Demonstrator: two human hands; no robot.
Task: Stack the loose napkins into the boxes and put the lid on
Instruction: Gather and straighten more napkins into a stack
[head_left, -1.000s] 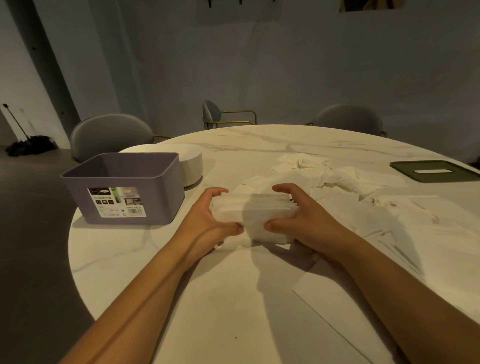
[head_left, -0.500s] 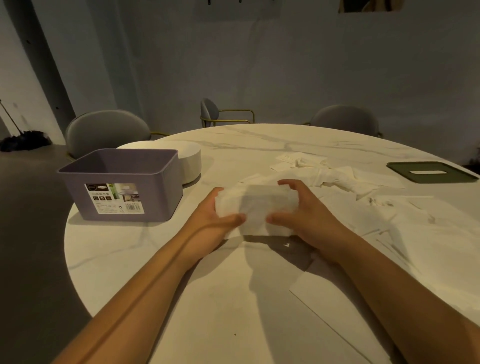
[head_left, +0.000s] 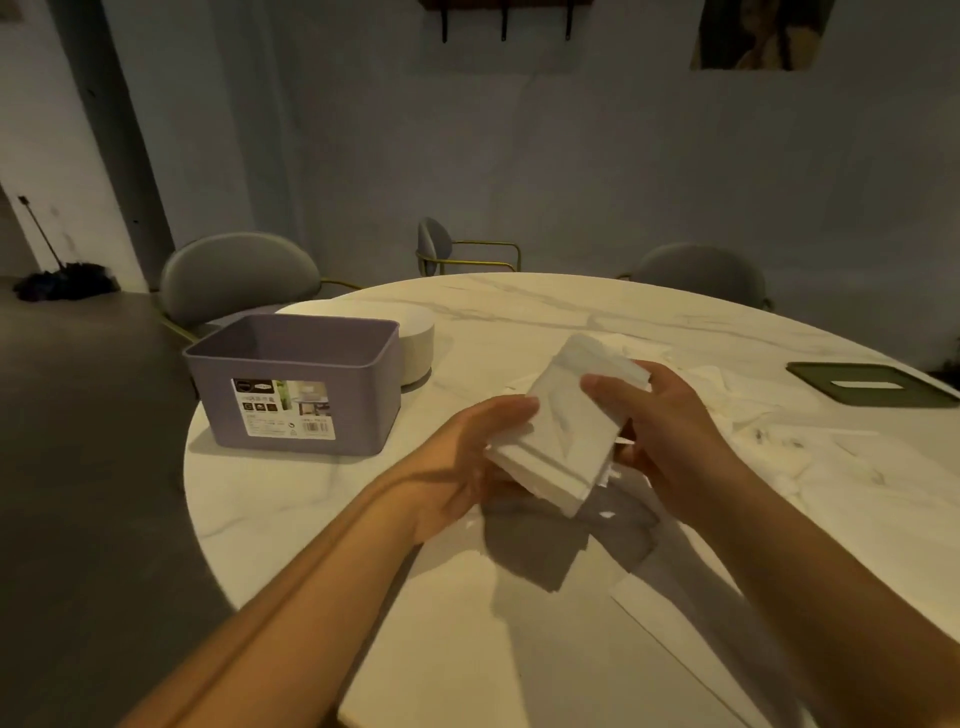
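2 hands hold a stack of napkins (head_left: 566, 426) in the middle of the frame. The stack is white and thick. It is tilted, with its far end higher, and it is up off the table (head_left: 519, 649). Its dark shadow lies on the table just below it.

The left hand (head_left: 467, 462) grips the lower left side of the stack, with the thumb pressed on its edge. The right hand (head_left: 670, 431) grips the right side, with the thumb on top and the fingers curled under.

A purple box (head_left: 296, 384) stands on the table at the left of the frame, well apart from the stack. Its top is open and a label is on its front. How much is in it cannot be seen. A round white box (head_left: 415, 348) sits just behind it, touching or nearly so.

More loose napkins (head_left: 737, 400) lie in a messy pile on the table behind the right hand. A flat green lid (head_left: 872, 389) with a slot lies at the right edge of the frame.

3 gray chairs (head_left: 234, 275) stand around the far side of the table.
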